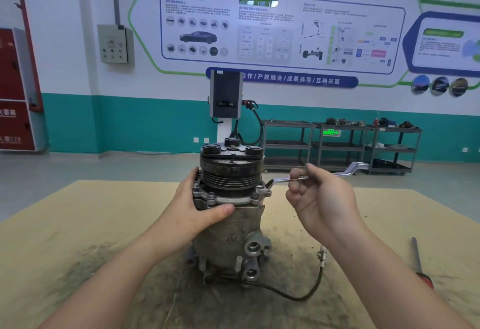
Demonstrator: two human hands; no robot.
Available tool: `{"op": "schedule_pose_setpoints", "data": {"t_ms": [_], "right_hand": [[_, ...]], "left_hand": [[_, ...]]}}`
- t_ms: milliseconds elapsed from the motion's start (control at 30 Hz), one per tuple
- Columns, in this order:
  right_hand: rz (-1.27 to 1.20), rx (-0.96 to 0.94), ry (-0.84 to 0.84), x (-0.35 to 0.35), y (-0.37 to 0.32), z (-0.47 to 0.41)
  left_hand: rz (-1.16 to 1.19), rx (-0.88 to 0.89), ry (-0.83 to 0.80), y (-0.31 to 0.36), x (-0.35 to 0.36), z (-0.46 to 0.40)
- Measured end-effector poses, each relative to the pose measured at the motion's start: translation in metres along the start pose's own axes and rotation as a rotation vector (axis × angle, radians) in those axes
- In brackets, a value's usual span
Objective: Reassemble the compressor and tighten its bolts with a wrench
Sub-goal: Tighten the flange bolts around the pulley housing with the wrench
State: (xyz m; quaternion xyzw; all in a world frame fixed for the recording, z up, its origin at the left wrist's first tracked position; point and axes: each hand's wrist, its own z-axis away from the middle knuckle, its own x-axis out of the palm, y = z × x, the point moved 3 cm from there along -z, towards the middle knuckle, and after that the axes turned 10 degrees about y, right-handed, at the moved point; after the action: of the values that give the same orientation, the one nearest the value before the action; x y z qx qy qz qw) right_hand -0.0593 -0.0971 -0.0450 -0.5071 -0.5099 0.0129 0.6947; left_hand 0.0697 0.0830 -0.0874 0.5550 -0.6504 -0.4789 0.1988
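Note:
The grey metal compressor (228,230) stands upright on the wooden table (78,224), its black pulley and clutch plate on top. My left hand (200,206) grips the housing from the left just below the flange, thumb across the front. My right hand (319,196) holds the shaft of a silver ring wrench (348,170) in curled fingers. The wrench's ring end sits on a bolt at the flange's right side (265,189). Several flange bolts show around the rim.
A black cable with a white connector (322,254) trails from the compressor's base to the right. A red-handled screwdriver (420,263) lies near the table's right edge. Metal shelving carts (342,144) and a charging post (226,97) stand far behind.

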Motion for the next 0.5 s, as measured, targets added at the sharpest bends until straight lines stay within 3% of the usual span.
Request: {"op": "schedule_pose_setpoints", "data": {"t_ms": [133,233,500], "right_hand": [[0.110,0.105,-0.004,-0.005,0.009,-0.006],[0.056,0.119,-0.011,-0.005,0.016,-0.007],[-0.119,0.087,0.032,0.001,0.006,-0.003]], "left_hand": [[-0.009,-0.025,-0.046,0.000,-0.002,-0.007],[0.000,-0.043,-0.050,-0.004,-0.001,-0.007],[-0.121,0.039,0.115,-0.004,-0.005,-0.005]]}}
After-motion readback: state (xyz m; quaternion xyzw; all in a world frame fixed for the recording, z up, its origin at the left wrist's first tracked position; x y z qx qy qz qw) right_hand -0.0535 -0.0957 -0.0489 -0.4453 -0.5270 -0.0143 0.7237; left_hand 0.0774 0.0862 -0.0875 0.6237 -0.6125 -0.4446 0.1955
